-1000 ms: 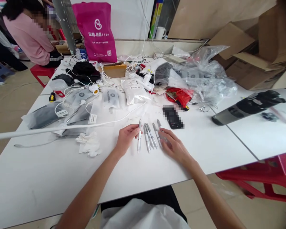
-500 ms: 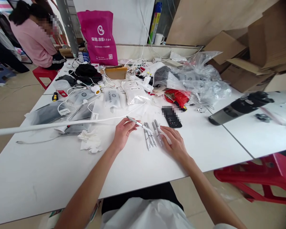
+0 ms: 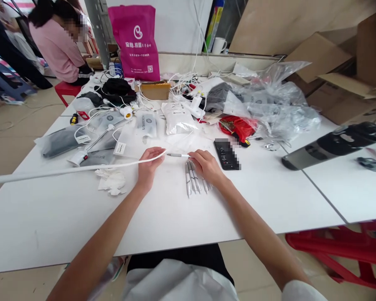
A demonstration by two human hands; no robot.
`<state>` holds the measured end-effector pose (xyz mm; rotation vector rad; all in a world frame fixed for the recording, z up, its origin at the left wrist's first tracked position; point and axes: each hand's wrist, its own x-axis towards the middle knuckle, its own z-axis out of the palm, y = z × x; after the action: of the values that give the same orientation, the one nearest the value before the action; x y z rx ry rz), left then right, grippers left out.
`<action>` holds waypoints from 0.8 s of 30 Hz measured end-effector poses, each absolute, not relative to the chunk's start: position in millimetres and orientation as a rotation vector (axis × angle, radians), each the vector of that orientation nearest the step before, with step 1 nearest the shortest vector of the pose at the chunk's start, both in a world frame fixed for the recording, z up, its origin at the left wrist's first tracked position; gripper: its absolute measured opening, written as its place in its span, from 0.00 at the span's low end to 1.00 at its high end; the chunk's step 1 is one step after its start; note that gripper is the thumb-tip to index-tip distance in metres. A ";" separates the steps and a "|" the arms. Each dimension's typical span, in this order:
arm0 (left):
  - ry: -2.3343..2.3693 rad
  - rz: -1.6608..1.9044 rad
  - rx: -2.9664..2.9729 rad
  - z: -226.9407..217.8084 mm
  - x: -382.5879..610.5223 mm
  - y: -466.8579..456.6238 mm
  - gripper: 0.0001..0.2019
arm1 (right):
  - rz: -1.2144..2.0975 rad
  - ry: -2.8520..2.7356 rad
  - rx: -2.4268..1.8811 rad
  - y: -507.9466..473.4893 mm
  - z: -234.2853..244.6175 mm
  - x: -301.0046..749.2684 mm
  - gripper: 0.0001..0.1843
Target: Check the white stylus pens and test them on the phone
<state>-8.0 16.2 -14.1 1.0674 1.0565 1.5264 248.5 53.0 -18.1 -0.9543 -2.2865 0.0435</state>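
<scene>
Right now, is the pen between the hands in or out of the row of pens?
Out: the right hand holds the pen crosswise; the other pens lie side by side.

My white table supports, directly on its surface, a row of slim grey-and-white pens just below frame centre, a dark phone right of centre, a crumpled tissue left of centre, and a black-and-grey bottle at the frame's right.

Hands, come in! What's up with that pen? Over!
Right hand pinching pen. Left hand by its far end, contact unclear. White cable crosses in front of left hand.
</scene>
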 end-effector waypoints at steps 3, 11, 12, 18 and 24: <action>1.079 1.496 1.142 -15.2 -7.1 14.8 0.18 | 0.034 -2.280 -0.973 52.1 -19.3 257.1 0.16; 1.282 1.386 1.708 -12.8 -2.0 9.0 0.12 | 0.151 -2.375 -0.944 47.5 -15.4 251.6 0.19; 1.301 1.387 1.716 -13.7 -2.7 9.0 0.13 | 0.179 -2.369 -0.947 46.9 -15.9 251.3 0.19; 1.355 1.341 1.700 -19.6 -1.5 8.3 0.16 | 0.252 -2.321 -0.919 46.4 -18.5 250.6 0.19; 1.453 1.267 1.637 -12.5 -0.9 5.3 0.33 | 0.247 -2.287 -0.891 41.4 -15.7 246.6 0.17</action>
<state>-0.9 5.3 -12.5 1.6370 1.4533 1.2669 246.6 41.4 -15.7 -0.8915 -2.2873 0.2468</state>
